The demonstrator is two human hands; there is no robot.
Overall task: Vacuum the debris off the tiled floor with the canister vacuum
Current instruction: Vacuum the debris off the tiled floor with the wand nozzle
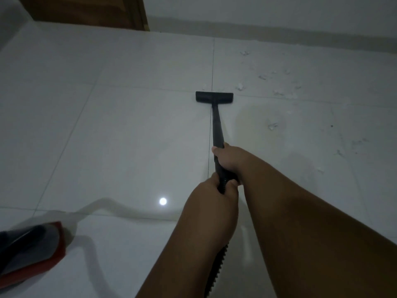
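Note:
A black vacuum wand (216, 123) runs from my hands out to a flat black floor nozzle (214, 97) resting on the white tiled floor (120, 125). My right hand (231, 159) grips the wand higher up, and my left hand (211, 196) grips it just below, where the ribbed black hose (217, 269) begins. Small white bits of debris (272, 125) lie scattered on the tiles to the right of the nozzle and beyond it. The red and black canister (30, 250) sits at the bottom left, blurred.
A white wall with a skirting (300, 33) runs along the far side. A brown wooden door (86, 11) stands at the top left. A round light reflection (163, 201) shines on the tile near my left hand.

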